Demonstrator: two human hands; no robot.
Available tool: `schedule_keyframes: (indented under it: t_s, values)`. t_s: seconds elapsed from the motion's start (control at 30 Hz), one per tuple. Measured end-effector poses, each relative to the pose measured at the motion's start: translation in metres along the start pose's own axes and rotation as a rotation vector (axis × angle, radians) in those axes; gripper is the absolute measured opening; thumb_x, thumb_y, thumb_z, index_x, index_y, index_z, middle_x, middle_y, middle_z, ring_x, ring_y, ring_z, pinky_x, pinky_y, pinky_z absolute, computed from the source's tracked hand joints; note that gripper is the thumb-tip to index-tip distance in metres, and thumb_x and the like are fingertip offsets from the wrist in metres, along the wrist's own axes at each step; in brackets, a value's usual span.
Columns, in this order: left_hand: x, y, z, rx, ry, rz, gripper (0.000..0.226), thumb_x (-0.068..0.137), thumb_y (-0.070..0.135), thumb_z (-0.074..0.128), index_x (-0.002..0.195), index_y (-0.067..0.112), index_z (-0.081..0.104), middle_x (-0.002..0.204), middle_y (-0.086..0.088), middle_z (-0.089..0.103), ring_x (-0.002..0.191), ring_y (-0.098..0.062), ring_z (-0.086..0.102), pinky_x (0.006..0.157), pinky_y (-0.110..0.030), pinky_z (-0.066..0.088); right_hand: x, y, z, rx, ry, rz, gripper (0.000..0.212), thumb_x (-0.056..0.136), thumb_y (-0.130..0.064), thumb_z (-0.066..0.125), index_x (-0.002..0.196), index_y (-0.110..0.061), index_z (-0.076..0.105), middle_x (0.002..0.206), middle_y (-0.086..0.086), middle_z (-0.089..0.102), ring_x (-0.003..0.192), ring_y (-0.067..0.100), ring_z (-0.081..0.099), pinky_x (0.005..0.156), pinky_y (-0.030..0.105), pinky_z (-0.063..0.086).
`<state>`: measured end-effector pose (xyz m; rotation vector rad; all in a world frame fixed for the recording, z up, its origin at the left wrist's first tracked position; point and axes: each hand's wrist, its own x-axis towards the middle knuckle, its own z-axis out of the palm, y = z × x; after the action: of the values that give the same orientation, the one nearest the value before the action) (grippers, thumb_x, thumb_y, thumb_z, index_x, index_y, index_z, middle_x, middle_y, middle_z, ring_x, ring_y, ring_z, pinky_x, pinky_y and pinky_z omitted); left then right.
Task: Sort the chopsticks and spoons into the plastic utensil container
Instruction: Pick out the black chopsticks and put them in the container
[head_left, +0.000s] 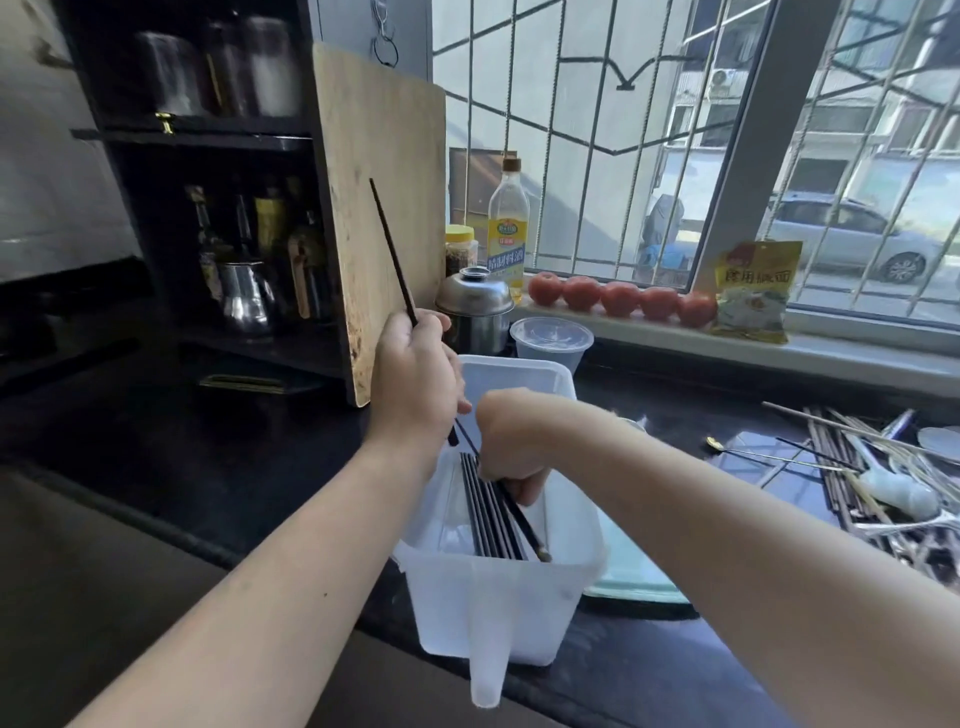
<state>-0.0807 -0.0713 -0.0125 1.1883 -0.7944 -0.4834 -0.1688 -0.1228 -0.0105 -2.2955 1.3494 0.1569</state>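
Note:
A translucent white plastic utensil container (550, 613) stands on the dark counter in front of me. Several dark chopsticks (488, 512) lie side by side inside it. My left hand (415, 384) grips one dark chopstick (390, 247) that sticks up and to the left, above the container's far left rim. My right hand (511, 447) reaches down into the container and holds a dark chopstick (527, 527) that slants to the container's floor. A pile of chopsticks and spoons (893, 478) lies on the counter at the right.
A wooden cutting board (379, 208) leans upright just behind my left hand. A steel pot (475, 312), a clear lidded tub (551, 339), an oil bottle (508, 234), several tomatoes (621, 300) and a yellow packet (756, 291) stand along the windowsill. A dark shelf of bottles (234, 249) is at left.

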Motion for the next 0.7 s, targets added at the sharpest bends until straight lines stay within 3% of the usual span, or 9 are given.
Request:
schedule_keyframes:
  t_s: [0.1,0.17,0.2,0.27,0.33,0.43,0.5,0.6,0.7]
  values:
    - [-0.004,0.003,0.002,0.047,-0.079,0.025,0.027,0.111,0.026,0.032,0.096,0.015,0.052,0.058,0.0,0.067,0.057,-0.016,0.063,0.068,-0.039,0.056,-0.011,0.012,-0.01,0.071,0.069,-0.079,0.02,0.096,-0.021,0.065,0.108,-0.005,0.068,0.099,0.007,0.077,0.085,0.021,0.073,0.064,0.026,0.057]
    - [-0.007,0.003,0.003,0.081,-0.133,0.042,0.025,0.111,0.028,0.032,0.099,0.016,0.05,0.075,0.003,0.077,0.078,-0.016,0.072,0.083,-0.04,0.054,-0.02,0.022,-0.029,0.405,0.157,-0.103,0.022,0.097,-0.015,0.063,0.112,0.0,0.068,0.1,0.015,0.075,0.089,0.031,0.074,0.075,0.038,0.063]
    - [-0.007,0.003,0.003,0.105,-0.152,0.055,0.024,0.111,0.029,0.033,0.1,0.018,0.05,0.082,0.008,0.079,0.086,-0.013,0.073,0.088,-0.04,0.052,-0.024,0.025,-0.038,0.512,0.18,-0.169,0.018,0.099,-0.012,0.06,0.106,0.001,0.069,0.094,0.018,0.076,0.083,0.032,0.076,0.072,0.04,0.064]
    - [-0.007,0.003,0.004,0.143,-0.174,0.088,0.021,0.11,0.032,0.036,0.098,0.023,0.05,0.085,0.024,0.076,0.088,0.001,0.069,0.084,-0.034,0.049,-0.029,0.031,-0.051,0.617,0.211,-0.293,0.023,0.102,-0.018,0.057,0.092,-0.016,0.077,0.089,0.013,0.077,0.079,0.025,0.077,0.068,0.035,0.064]
    - [-0.007,0.003,0.004,0.107,-0.197,0.105,0.02,0.11,0.03,0.039,0.097,0.023,0.052,0.079,0.028,0.072,0.074,0.009,0.066,0.067,-0.022,0.049,-0.037,0.027,-0.046,0.627,0.12,-0.408,0.03,0.102,-0.024,0.058,0.082,-0.03,0.08,0.089,0.004,0.078,0.08,0.016,0.075,0.071,0.028,0.062]
    - [-0.01,0.005,0.005,-0.014,-0.267,0.088,0.016,0.11,0.025,0.041,0.101,0.016,0.052,0.071,0.018,0.072,0.061,0.001,0.066,0.052,-0.018,0.05,-0.041,0.017,-0.033,0.522,0.265,-0.496,0.023,0.097,-0.017,0.062,0.08,-0.013,0.077,0.07,-0.003,0.072,0.064,0.008,0.064,0.061,0.022,0.054]
    - [-0.013,0.007,0.007,-0.039,-0.283,0.064,0.016,0.11,0.029,0.043,0.105,0.019,0.055,0.082,0.015,0.074,0.071,-0.004,0.071,0.057,-0.023,0.055,-0.042,0.016,-0.03,0.491,0.369,-0.456,0.021,0.094,-0.017,0.064,0.08,-0.007,0.075,0.065,0.0,0.071,0.058,0.008,0.062,0.058,0.022,0.056]
    - [-0.009,0.006,0.007,0.009,-0.093,0.07,0.019,0.108,0.037,0.043,0.119,0.027,0.055,0.119,0.004,0.067,0.112,-0.015,0.064,0.096,-0.034,0.052,-0.05,0.024,-0.035,0.449,0.484,-0.315,0.023,0.094,-0.019,0.067,0.082,-0.001,0.074,0.071,0.011,0.074,0.059,0.017,0.069,0.066,0.039,0.064]
    - [-0.002,0.006,0.0,0.012,0.118,0.067,0.03,0.107,0.032,0.044,0.131,0.017,0.053,0.127,-0.004,0.061,0.118,-0.018,0.059,0.101,-0.032,0.047,-0.065,0.031,-0.044,0.286,0.312,-0.175,0.017,0.095,-0.007,0.06,0.101,0.006,0.07,0.074,0.015,0.075,0.055,0.023,0.071,0.061,0.038,0.064]
